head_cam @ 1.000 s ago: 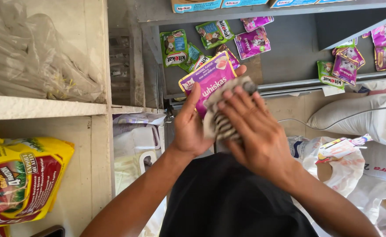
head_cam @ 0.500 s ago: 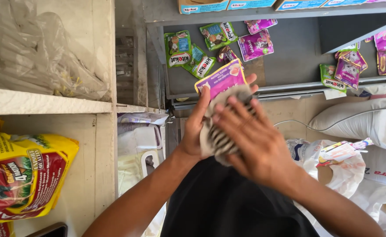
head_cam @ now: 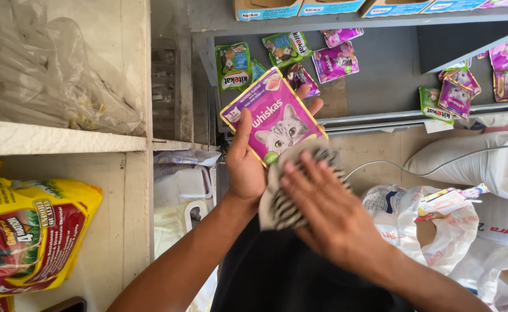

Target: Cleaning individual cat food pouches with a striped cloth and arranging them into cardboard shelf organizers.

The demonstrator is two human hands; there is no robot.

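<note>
Left hand [head_cam: 247, 164] propping purple pet-food pouch [head_cam: 273, 115] upright, steadied for right hand [head_cam: 323, 211] pressing striped cloth [head_cam: 286, 199] flat across its lower face.

Purple pouch [head_cam: 274, 115], yellow-red bag [head_cam: 29, 237]

The striped cloth [head_cam: 291, 190] has slid down, baring more purple pouch [head_cam: 274, 115].

Purple pouch [head_cam: 274, 118] (yellow-edged, grey cat), black-and-white striped cloth [head_cam: 286, 205], yellow-and-red bag [head_cam: 32, 234]
</note>
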